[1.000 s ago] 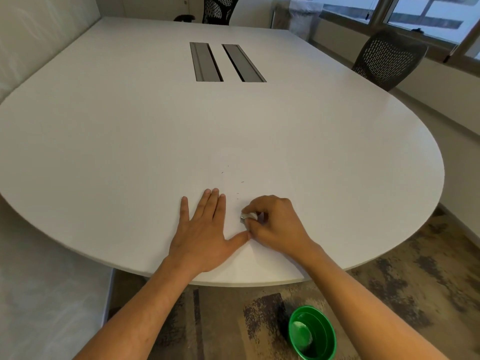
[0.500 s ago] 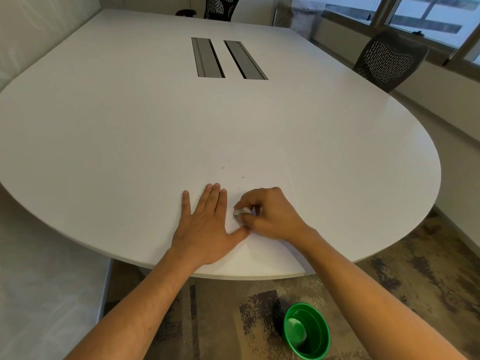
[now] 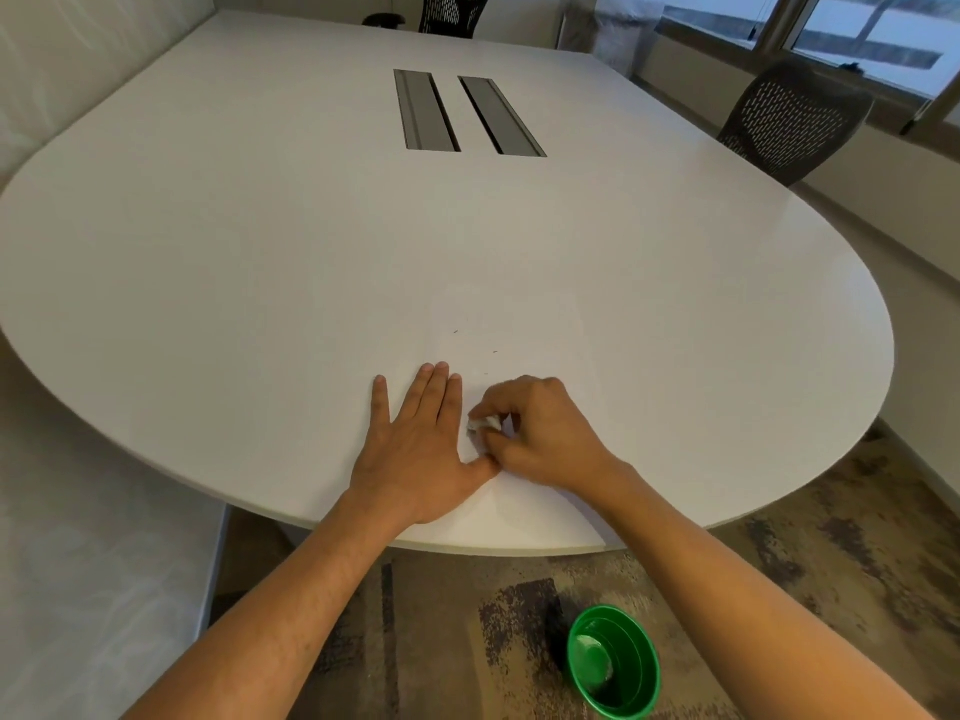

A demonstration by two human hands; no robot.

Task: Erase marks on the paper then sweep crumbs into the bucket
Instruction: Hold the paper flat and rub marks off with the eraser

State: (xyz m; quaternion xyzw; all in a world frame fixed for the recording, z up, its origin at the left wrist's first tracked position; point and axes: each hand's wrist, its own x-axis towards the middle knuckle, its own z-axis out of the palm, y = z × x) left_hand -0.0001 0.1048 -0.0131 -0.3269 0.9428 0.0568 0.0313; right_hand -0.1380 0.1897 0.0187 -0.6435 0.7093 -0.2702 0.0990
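Right hand pinches white eraser against paper, now nearer left hand's index finger than second ago: rubbing stroke in progress. Left hand stays flat, fingers spread, holding paper on tabletop. Few dark specks remain on paper beyond hands; marks or crumbs, cannot tell. Erase step judged unfinished. Green bucket on floor below tabletop edge; pale lump inside, identity unclear.
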